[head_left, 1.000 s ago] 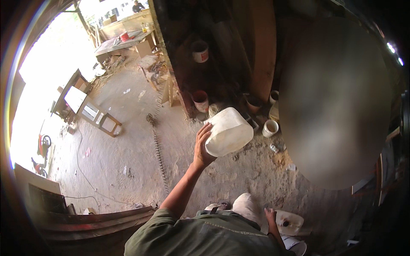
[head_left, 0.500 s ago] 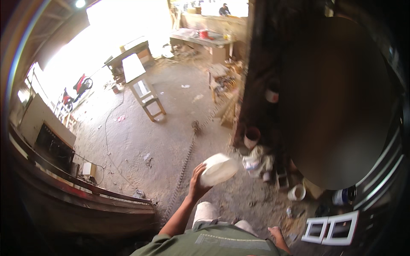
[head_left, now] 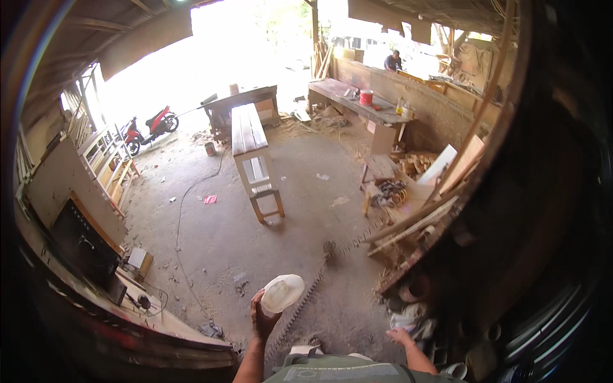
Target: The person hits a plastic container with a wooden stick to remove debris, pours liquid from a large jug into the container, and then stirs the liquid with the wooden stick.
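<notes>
White plastic jug (head_left: 281, 293), one in number, sits low in the frame just left of centre, held up off the dusty concrete floor (head_left: 217, 236). The left hand (head_left: 262, 318) grips it from beneath and behind, fingers curled round its lower end. The right hand (head_left: 400, 336), lower right of centre, hangs loose with fingers partly spread and holds nothing; it is near a heap of pale rags and pots at the dark edge on the right.

Judged step: carrying the jug across the workshop, one-handed. The next move would call for a steady grip and a clear footing, since a long toothed strip (head_left: 305, 300) lies on the floor directly below the jug and a thin cable (head_left: 180, 223) trails across the left centre.

Count of other items: one long wooden desk (head_left: 252, 150) at upper centre, standing end-on; one red motorbike (head_left: 150, 126) at upper left; one red bucket (head_left: 366, 97) on the far workbench, upper right; one person (head_left: 392, 60) at work beyond it; several planks (head_left: 415, 223) leaning at right centre.
</notes>
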Tool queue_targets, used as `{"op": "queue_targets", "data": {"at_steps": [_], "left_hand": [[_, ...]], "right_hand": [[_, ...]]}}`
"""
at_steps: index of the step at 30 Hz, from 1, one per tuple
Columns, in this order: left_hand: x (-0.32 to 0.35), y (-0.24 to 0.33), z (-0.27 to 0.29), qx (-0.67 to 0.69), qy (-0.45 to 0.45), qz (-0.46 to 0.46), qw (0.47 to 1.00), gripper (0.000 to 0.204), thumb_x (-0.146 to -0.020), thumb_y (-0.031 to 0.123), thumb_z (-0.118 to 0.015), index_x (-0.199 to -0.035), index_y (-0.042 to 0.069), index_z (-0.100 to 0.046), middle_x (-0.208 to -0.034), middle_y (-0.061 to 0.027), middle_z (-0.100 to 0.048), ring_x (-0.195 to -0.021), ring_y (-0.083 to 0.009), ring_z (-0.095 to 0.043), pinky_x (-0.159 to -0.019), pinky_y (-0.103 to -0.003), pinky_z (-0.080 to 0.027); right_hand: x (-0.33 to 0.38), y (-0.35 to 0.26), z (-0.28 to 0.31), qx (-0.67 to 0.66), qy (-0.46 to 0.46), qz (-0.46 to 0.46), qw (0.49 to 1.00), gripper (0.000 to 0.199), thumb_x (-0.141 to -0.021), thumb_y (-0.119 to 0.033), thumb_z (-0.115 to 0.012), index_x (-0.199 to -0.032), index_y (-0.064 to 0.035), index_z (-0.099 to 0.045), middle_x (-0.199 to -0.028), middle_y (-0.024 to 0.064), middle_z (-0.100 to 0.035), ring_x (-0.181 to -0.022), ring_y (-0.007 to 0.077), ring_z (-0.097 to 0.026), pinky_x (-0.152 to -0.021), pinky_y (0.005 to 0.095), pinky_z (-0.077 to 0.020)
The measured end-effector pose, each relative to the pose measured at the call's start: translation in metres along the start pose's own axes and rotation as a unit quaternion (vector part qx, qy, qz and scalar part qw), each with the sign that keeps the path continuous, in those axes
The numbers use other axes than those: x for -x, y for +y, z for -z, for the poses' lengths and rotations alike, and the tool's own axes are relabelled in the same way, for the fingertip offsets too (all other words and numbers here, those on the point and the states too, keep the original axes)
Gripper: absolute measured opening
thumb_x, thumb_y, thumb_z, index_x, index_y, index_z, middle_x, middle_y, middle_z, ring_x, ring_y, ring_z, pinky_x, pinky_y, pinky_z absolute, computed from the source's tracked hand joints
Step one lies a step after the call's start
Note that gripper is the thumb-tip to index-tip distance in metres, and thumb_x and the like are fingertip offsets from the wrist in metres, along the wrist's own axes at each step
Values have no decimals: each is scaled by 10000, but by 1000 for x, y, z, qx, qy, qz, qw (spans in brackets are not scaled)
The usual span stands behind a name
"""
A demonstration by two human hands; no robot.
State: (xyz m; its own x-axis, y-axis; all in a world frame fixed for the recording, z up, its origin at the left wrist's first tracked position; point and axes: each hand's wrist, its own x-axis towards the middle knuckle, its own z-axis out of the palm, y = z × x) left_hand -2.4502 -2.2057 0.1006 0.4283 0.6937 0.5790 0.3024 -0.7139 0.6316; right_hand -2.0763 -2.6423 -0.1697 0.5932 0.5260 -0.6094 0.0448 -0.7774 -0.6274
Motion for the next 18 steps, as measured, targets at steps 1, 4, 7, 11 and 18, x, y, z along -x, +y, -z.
{"op": "queue_targets", "data": {"at_steps": [1,4,7,11,18], "left_hand": [[-31,-4,-5,9,5,-2,1000,850,-638,139,-935,-1360,55,-495,-1350,-189,-585,-1268,-378,-563,-1084,-479,-454],[-114,-25,-30,8,-24,-15,1000,877,-607,81,-916,-1371,70,-485,-1358,-180,-587,-1273,-386,-549,-1095,-483,-444],[-178,-50,-67,35,-41,-24,998,882,-606,84,-922,-1371,70,-484,-1364,-177,-586,-1286,-386,-541,-1101,-486,-440],[-248,-83,-143,38,-56,-26,997,888,-603,85,-931,-1371,70,-485,-1373,-182,-578,-1281,-385,-549,-1096,-487,-445],[-322,-184,-273,57,-22,78,995,871,-654,118,-936,-1390,47,-477,-1355,-187,-574,-1253,-363,-573,-1074,-463,-467]], "right_hand": [[-10,-27,-1,-15,-4,14,1000,475,-884,-425,-737,-1079,8,-727,-880,145,-743,-752,231,-712,-708,373,-541],[-34,-82,-13,-58,-28,4,998,436,-913,-395,-741,-1080,7,-721,-853,83,-726,-696,174,-698,-600,326,-521],[-61,-90,-22,-54,-43,-70,995,460,-879,-420,-740,-1059,3,-743,-843,115,-742,-728,205,-699,-698,360,-544],[-125,-80,-10,-49,-59,-165,983,413,-879,-414,-724,-960,-9,-739,-794,117,-720,-691,204,-683,-650,361,-522],[-328,-112,86,-28,-76,-9,997,386,-879,-404,-697,-787,-32,-732,-709,122,-682,-626,202,-655,-566,362,-483]]}}
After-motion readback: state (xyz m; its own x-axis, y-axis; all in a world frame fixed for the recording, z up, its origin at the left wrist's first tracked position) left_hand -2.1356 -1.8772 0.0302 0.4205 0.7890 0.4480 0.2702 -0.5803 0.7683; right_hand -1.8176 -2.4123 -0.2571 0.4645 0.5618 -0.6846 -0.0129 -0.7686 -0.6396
